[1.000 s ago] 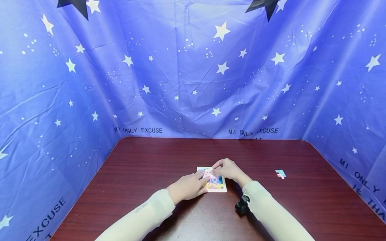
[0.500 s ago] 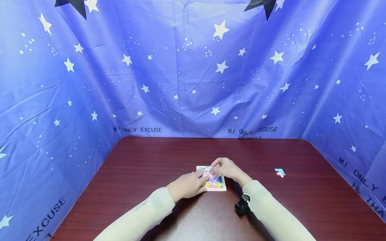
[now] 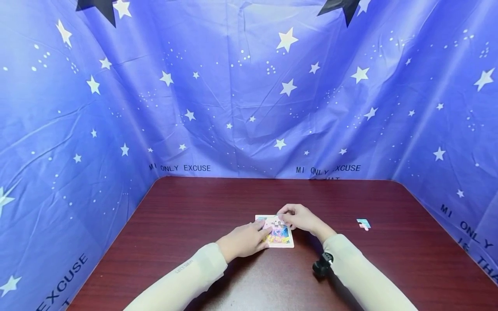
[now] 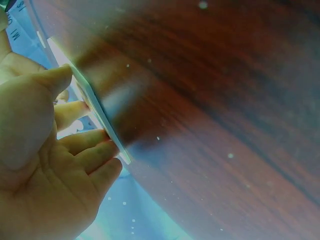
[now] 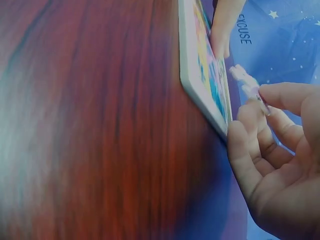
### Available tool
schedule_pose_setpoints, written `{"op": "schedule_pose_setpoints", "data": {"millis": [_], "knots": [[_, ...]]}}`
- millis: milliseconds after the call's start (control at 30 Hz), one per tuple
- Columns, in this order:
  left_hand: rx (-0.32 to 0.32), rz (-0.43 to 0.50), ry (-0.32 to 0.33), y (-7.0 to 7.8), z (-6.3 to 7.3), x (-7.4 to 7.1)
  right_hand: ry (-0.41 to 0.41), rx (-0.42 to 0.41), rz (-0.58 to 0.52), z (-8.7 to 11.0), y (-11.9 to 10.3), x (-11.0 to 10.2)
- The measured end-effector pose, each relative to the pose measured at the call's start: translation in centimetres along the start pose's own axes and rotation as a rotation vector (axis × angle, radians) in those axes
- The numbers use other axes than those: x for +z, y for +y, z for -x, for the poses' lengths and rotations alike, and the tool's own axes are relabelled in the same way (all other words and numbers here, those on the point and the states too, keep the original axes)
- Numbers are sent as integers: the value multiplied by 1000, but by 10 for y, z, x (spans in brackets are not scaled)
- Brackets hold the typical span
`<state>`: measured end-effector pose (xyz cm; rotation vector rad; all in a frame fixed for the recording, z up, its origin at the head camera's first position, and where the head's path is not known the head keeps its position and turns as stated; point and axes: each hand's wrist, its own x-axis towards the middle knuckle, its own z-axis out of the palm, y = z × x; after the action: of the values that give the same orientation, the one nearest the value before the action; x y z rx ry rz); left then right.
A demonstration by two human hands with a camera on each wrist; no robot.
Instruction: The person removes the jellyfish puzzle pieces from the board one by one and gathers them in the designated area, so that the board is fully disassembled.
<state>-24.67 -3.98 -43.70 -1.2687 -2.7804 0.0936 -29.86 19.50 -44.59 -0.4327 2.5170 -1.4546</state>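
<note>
A small square jigsaw puzzle (image 3: 282, 246) with a pale rim and a colourful cartoon picture lies on the table in the head view. My left hand (image 3: 242, 240) rests on its left side, fingers stretched over the picture and thumb at the near edge. At the upper right corner, my right hand (image 3: 301, 219) pinches a puzzle piece (image 5: 248, 86) between thumb and fingertips. The right wrist view shows that piece tilted, just off the puzzle's edge. A grey patch shows in the picture beside the right fingertips. Another puzzle piece (image 3: 364, 223), blue and pink, lies apart to the right.
The dark red wooden table (image 3: 186, 216) stretches around the puzzle. A blue starred curtain (image 3: 241, 103) encloses its back and both sides. A small black camera (image 3: 323, 264) hangs at the right wrist, low over the table.
The right hand has shifted slightly to the right with its piece, and a grey patch of the puzzle has come into view. The left hand stays in place.
</note>
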Motion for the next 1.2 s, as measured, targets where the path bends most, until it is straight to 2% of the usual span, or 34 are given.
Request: {"op": "schedule_pose_setpoints", "data": {"millis": [133, 367, 733, 1000, 1200], "knots": [[-4, 0, 1, -1, 0, 4, 20, -6, 42, 7, 5, -11], [1, -23, -3, -1, -1, 7, 53, 34, 61, 18, 20, -37], [-9, -37, -10, -1, -2, 8, 43, 32, 73, 43, 41, -86], [-15, -37, -15, -1, -2, 8, 31, 48, 199, 64, 53, -127], [-22, -35, -23, -2, -2, 9, 41, 78, 302, 75, 63, -144]]}}
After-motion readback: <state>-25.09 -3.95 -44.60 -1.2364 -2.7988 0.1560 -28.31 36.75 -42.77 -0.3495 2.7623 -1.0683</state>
